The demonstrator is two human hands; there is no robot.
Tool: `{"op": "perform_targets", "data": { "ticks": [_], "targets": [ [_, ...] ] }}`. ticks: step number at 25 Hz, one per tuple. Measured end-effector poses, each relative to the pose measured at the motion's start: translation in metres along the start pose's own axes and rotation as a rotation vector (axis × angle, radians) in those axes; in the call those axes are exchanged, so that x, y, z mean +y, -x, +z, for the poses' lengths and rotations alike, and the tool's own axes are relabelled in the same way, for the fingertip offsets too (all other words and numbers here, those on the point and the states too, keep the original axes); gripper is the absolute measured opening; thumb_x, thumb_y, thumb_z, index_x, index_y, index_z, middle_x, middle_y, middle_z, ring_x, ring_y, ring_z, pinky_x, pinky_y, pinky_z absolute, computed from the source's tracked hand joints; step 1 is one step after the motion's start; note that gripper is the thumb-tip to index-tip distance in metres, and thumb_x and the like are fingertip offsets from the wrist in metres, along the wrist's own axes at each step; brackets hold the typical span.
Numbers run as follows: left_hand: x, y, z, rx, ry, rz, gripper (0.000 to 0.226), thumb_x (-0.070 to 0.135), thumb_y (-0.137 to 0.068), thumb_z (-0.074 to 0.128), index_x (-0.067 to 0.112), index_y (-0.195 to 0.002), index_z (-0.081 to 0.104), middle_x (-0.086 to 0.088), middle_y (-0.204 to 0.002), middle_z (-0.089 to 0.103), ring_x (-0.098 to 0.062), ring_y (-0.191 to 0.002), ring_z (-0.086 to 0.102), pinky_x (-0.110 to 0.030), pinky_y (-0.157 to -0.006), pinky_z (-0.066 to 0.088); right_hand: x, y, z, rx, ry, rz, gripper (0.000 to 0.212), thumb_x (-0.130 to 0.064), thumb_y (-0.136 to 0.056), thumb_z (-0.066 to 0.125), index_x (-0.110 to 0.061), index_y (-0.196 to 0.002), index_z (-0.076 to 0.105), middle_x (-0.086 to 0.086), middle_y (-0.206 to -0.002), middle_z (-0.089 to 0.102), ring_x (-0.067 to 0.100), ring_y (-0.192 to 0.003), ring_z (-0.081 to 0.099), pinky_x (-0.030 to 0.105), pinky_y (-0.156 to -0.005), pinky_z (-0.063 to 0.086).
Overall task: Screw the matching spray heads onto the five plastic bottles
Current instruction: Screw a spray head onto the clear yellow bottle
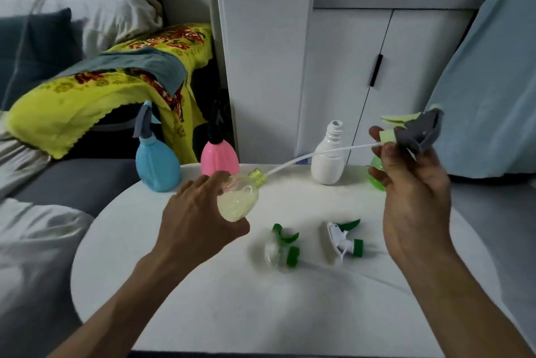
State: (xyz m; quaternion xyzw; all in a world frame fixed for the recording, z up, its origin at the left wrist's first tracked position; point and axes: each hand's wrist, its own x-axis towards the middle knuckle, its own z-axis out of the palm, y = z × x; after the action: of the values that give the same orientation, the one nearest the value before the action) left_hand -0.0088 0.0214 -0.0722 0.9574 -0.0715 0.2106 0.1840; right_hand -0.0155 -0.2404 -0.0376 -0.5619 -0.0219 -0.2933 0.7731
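The pale yellow bottle [238, 201] is held tipped over above the white surface [203, 299], its threaded neck pointing toward the white bottle [329, 159]. It looks like thin, empty plastic: light, a little springy under a squeeze, and smooth enough to twist in the palm, so the broad belly is the sensible place to hold it while the collar is turned. The left hand [200, 218] does just that, fingers curled round the belly from behind and thumb beneath.

The grey and light-green spray head [417, 131] is up and to the right of the yellow bottle, with its long white dip tube [313, 156] running slantwise down to the bottle's mouth. The tube is thin and bendy and will likely flex if pushed askew. The right hand [412, 183] pinches the head at its collar between thumb and fingertips, the fingers narrow around it.

Behind the yellow bottle stand a blue bottle [158, 166] and a pink bottle [219, 159], both already capped. A green bottle [377, 175] peeps out from behind the right hand. Two green-trimmed spray heads [345, 241] lie loose on the surface just in front of the yellow bottle.
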Motion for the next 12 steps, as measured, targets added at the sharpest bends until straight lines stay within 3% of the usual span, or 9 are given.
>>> {"op": "perform_targets", "data": {
  "ticks": [7,9,12],
  "targets": [
    [-0.007,-0.002,0.002,-0.064,-0.009,-0.054,0.08,0.05,-0.058,0.079,0.025,-0.129,0.052,0.001,-0.11,0.066,-0.025,-0.094,0.058,-0.035,-0.074,0.048,-0.001,0.003,0.011,-0.006,-0.012,-0.004,0.04,-0.02,-0.09,0.063,-0.014,-0.129,0.057,0.001,-0.124,0.071,0.01,-0.111,0.063,0.02,-0.084,0.049],
    [-0.006,-0.002,0.004,-0.057,-0.002,-0.037,0.078,0.05,-0.058,0.078,0.025,-0.128,0.051,0.002,-0.11,0.066,-0.025,-0.094,0.057,-0.035,-0.074,0.047,0.002,0.006,0.015,-0.029,-0.048,0.034,0.046,-0.018,-0.086,0.064,-0.008,-0.13,0.056,0.001,-0.119,0.072,0.007,-0.102,0.066,0.02,-0.081,0.05],
    [0.0,-0.001,0.005,-0.046,0.025,-0.002,0.077,0.049,-0.059,0.079,0.025,-0.127,0.052,0.002,-0.111,0.067,-0.025,-0.096,0.058,-0.036,-0.076,0.049,0.016,0.021,0.026,-0.051,-0.033,0.169,0.037,-0.005,-0.087,0.065,-0.008,-0.124,0.059,-0.006,-0.102,0.078,0.006,-0.093,0.068,0.025,-0.075,0.049]
  ]
}}
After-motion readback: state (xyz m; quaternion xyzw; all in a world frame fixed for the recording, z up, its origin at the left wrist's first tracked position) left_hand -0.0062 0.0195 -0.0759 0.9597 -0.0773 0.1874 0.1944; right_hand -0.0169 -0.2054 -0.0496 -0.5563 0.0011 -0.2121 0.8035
